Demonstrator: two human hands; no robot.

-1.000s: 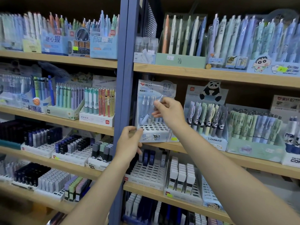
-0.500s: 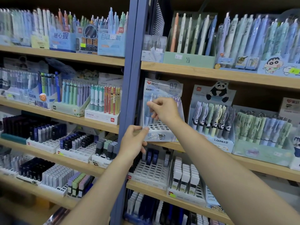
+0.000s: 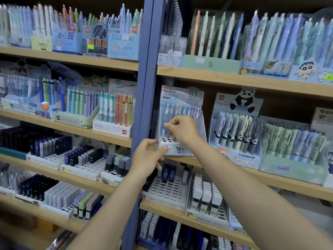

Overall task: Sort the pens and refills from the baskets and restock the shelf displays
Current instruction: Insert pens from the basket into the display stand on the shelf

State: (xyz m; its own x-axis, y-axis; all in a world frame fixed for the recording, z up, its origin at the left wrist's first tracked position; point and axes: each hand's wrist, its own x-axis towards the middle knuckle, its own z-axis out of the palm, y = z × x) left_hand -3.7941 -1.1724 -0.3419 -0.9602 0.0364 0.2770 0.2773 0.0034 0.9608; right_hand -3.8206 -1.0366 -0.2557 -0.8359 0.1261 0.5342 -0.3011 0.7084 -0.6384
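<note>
1. The pale blue pen display box [image 3: 182, 121] marked 0.7 mm stands on the wooden shelf [image 3: 243, 81], just right of the blue upright post [image 3: 144, 109].
2. The left hand [image 3: 147, 156] grips the box's lower left corner, fingers curled around it.
3. The right hand [image 3: 182, 129] reaches into the box, fingers pinching a pen [image 3: 164, 121] above the holed tray.

A stationery shop, judging by the stock. Wooden shelves [image 3: 234, 80] on both sides of a blue upright post [image 3: 144, 112], packed with retail display boxes. Left of the post, pastel pens [image 3: 81, 103] standing in printed cartons and lead cases in white slotted trays [image 3: 84, 168]. Right of the post, a panda-branded pen box [image 3: 236, 130], small price stickers [image 3: 199, 60] on box fronts.
</note>
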